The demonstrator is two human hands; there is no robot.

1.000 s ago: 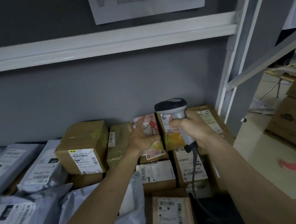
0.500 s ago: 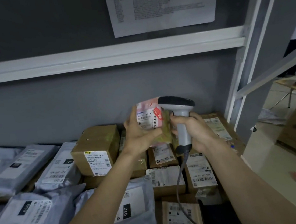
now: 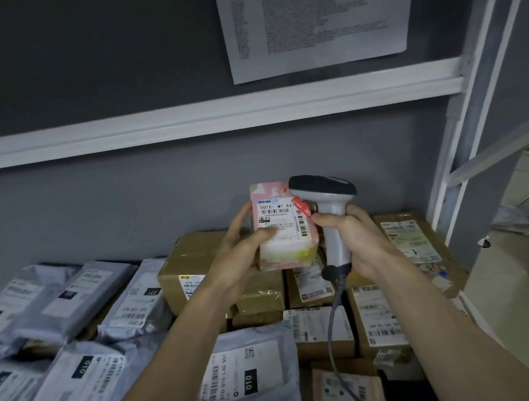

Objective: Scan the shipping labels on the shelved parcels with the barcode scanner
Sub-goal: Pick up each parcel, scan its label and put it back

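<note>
- Left hand [image 3: 241,258] grips one small pink parcel [image 3: 284,231] upright, thumb across its shipping label [image 3: 280,220].
- Right hand [image 3: 355,239] wraps the barcode scanner [image 3: 329,213] handle, at 3 o'clock and touching the parcel.
- Open air above, up to the white shelf rail [image 3: 215,117] at 12 o'clock.
- Below: about five grey mailers [image 3: 89,378] at 8 o'clock; brown boxes [image 3: 194,256] behind, uncountable.

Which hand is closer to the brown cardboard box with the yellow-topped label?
Left. The left hand holds the pink parcel just above the brown cardboard box; the right hand grips the grey barcode scanner farther right.
</note>
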